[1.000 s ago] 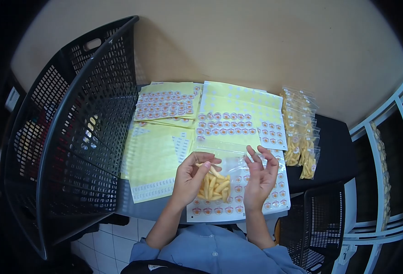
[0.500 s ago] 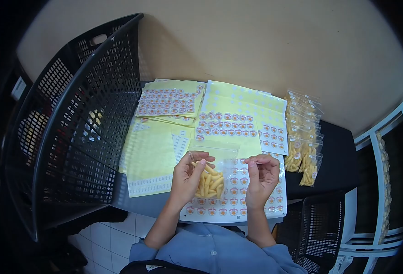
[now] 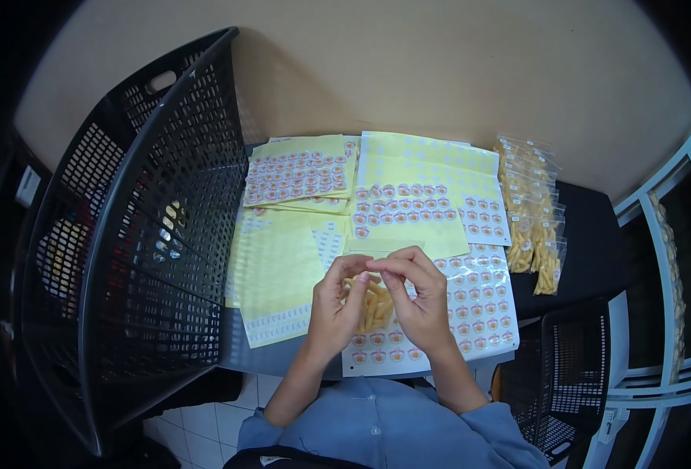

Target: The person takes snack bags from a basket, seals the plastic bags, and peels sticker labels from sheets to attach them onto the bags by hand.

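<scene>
A clear plastic bag (image 3: 376, 309) of yellow, finger-shaped snack sticks is in my left hand (image 3: 336, 309), gripped at its left side between thumb and fingers. My right hand (image 3: 421, 298) bends over the bag's upper part, its thumb and fingers pinched together and meeting my left fingertips. Whatever sits in that pinch is hidden. Below both hands lies a white sheet of round printed stickers (image 3: 482, 313). The bag's clear top end (image 3: 392, 245) shows beyond my fingers, over yellow backing paper (image 3: 419, 234).
Stacked sticker sheets (image 3: 298, 176) and yellow backing sheets (image 3: 279, 273) cover the table's left and back. Filled snack bags (image 3: 547, 270) lie in overlapping rows at right. A tall black perforated basket (image 3: 154, 227) stands left; another black crate (image 3: 572, 367) sits lower right, near a white rack (image 3: 658, 258).
My right hand has moved left from over the sticker sheet to the bag, and its fingertips now meet those of my left hand. My left hand still holds the bag.
</scene>
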Motion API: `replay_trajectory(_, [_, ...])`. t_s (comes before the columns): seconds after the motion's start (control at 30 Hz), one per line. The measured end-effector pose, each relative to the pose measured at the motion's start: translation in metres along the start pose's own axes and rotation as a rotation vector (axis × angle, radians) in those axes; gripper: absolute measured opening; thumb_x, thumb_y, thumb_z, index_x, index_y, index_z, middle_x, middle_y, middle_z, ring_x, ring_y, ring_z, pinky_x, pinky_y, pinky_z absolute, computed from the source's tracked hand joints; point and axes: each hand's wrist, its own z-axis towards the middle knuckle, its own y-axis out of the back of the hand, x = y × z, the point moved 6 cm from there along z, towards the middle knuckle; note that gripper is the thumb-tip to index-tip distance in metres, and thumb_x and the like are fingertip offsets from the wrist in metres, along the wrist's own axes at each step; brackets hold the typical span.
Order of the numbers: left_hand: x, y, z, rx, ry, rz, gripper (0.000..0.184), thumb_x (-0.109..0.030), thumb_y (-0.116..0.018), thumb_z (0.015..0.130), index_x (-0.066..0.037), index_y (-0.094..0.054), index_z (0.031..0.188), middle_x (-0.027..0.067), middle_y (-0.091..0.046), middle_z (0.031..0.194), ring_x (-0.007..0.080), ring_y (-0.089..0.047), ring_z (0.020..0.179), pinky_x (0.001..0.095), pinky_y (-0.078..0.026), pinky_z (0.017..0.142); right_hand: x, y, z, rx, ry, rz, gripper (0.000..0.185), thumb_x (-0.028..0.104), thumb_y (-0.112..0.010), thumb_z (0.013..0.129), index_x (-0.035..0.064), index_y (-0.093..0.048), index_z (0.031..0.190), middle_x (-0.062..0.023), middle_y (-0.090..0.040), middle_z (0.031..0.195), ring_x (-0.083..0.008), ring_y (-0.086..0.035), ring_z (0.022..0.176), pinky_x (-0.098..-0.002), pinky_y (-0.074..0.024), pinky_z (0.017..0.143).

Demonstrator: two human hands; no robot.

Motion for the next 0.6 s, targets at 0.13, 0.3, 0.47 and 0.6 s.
replay_trajectory(0.13, [-0.005, 0.008, -0.001, 0.005, -0.097, 0.103, 0.02, -0.008, -0.044, 0.084, 0.003, -0.048, 0.1, 0.0145, -0.058, 0.09, 0.0183, -0.058, 0.08, 0.0276, -0.045, 0.067, 0.011, -0.018, 0.004, 0.055, 0.002, -0.122, 0.03, 0.0, -0.053, 0.076, 0.0001, -0.049, 0.106, -0.0104, -0.055, 0.073, -0.0186, -0.056, 0.068, -0.0286, -0.0443, 0.062])
replay_trajectory(0.3, [-0.013, 0.017, -0.005, -0.021, -0.131, 0.266, 0.022, -0.004, -0.048, 0.08, 0.002, -0.048, 0.101, 0.0178, -0.057, 0.088, 0.0262, -0.06, 0.078, 0.0309, -0.046, 0.064, 0.017, -0.027, 0.01, 0.089, 0.033, -0.174, 0.045, 0.002, -0.054, 0.076, 0.0005, -0.037, 0.117, -0.0109, -0.056, 0.071, -0.0205, -0.056, 0.065, -0.0299, -0.0444, 0.061])
replay_trajectory(0.47, [-0.018, 0.019, -0.006, -0.023, -0.202, 0.351, 0.025, -0.003, -0.05, 0.078, 0.002, -0.047, 0.103, 0.0184, -0.057, 0.087, 0.0289, -0.06, 0.076, 0.0328, -0.046, 0.062, 0.017, -0.031, 0.011, 0.095, 0.029, -0.198, 0.046, 0.003, -0.055, 0.076, 0.0003, -0.036, 0.117, -0.0109, -0.056, 0.07, -0.0208, -0.057, 0.063, -0.0298, -0.0447, 0.059])
replay_trajectory(0.6, [-0.016, 0.015, -0.006, -0.005, -0.196, 0.372, 0.024, -0.001, -0.048, 0.079, 0.003, -0.045, 0.103, 0.0169, -0.057, 0.09, 0.0226, -0.059, 0.079, 0.0295, -0.047, 0.065, 0.017, -0.029, 0.011, 0.08, 0.041, -0.248, 0.044, 0.002, -0.056, 0.075, -0.0003, -0.038, 0.115, -0.0102, -0.056, 0.069, -0.0206, -0.057, 0.062, -0.0298, -0.0455, 0.058])
